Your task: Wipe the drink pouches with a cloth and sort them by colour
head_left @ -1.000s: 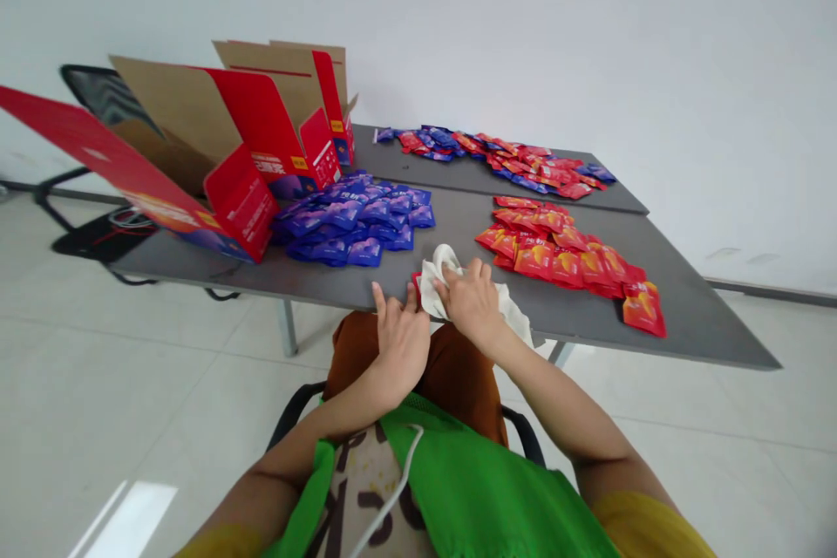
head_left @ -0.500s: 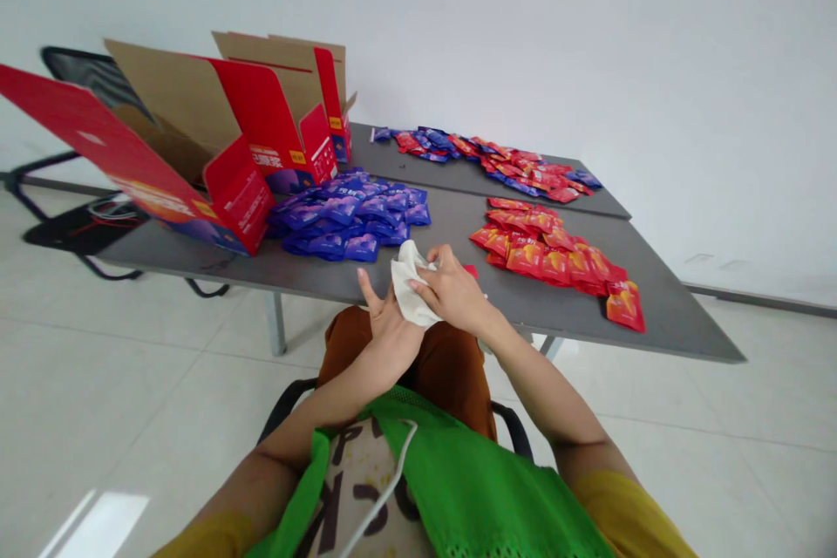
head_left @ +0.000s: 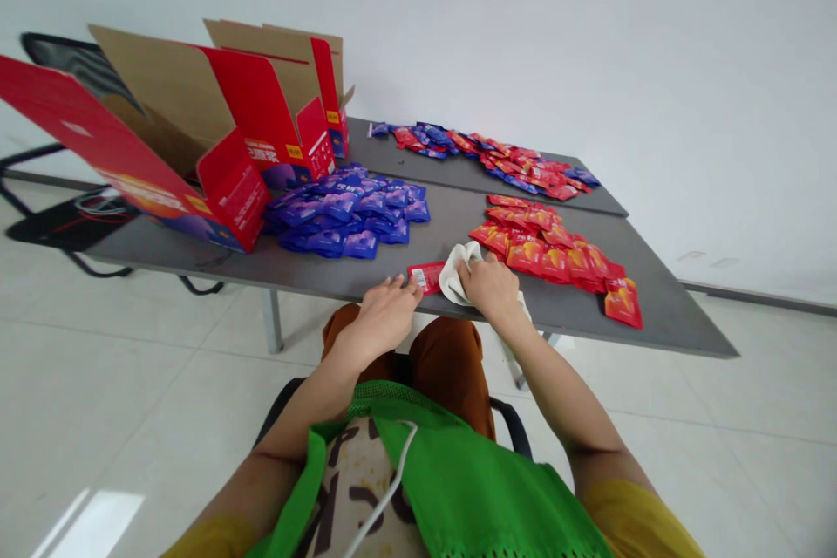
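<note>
Near the table's front edge lies a flat red packet (head_left: 426, 277), its back with a barcode turned up. My left hand (head_left: 385, 309) rests flat at the packet's left end, fingertips touching or almost touching it; its fingers are stretched out and hold nothing. A crumpled white cloth (head_left: 452, 281) is bunched under my right hand (head_left: 492, 283), whose fingers are closed on it. The cloth presses on the packet's right end and hides it. Just beyond my right hand is a pile of red packets (head_left: 553, 253) with orange pictures.
Blue-purple packets (head_left: 353, 214) are heaped left of centre on the grey table (head_left: 451, 218). Open red cartons (head_left: 245, 183) stand at the left, flaps up, before a black chair (head_left: 58, 222). Mixed red and blue packets (head_left: 503, 161) lie along the back, near the wall.
My right hand has carried the cloth from my left hand to the right, down onto the table. My left hand has left the cloth and flattened beside the red packet, now largely uncovered.
</note>
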